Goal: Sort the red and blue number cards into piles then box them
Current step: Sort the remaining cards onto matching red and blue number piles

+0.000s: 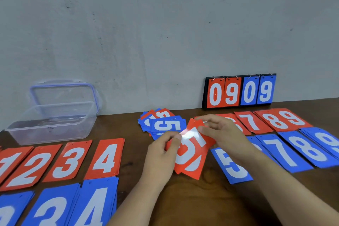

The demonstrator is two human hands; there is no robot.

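Holds a few red 5s [190,154], fanned, over the middle of the surface [183,200], between both hands: left hand [161,152] pinching the lower-left edge between thumb and fingers, right hand [220,132] curled over the top-right corner, fingertips on the far edge. Just behind the hands, a loose mixed pile [165,124] of red and blue cards, topmost a blue card turned sideways and showing a 5. Right of the held cards, a blue 5 [231,167] lying flat, partly under the right forearm. Farther right, two rows of stacks: red 7 [251,122], red 8 [275,120] and red 9 [293,117] at the back, blue 7 [280,152], blue 8 [308,147] and blue 9 [326,139] in front; one more red and one more blue stack mostly hidden by the right hand and arm, digits unreadable. On the left, the same layout: red 1 [9,163], red 2 [31,167], red 3 [69,161] and red 4 [106,159] side by side, and nearer, blue 3 [51,207], blue 4 [95,205] and another blue stack cut off by the frame edge. Far left by the wall [165,24], a clear box [55,128], open, its lid [95,95] propped upright behind it. Against the wall at right, a scoreboard [238,91], upright, reading 09 in red and 09 in blue.
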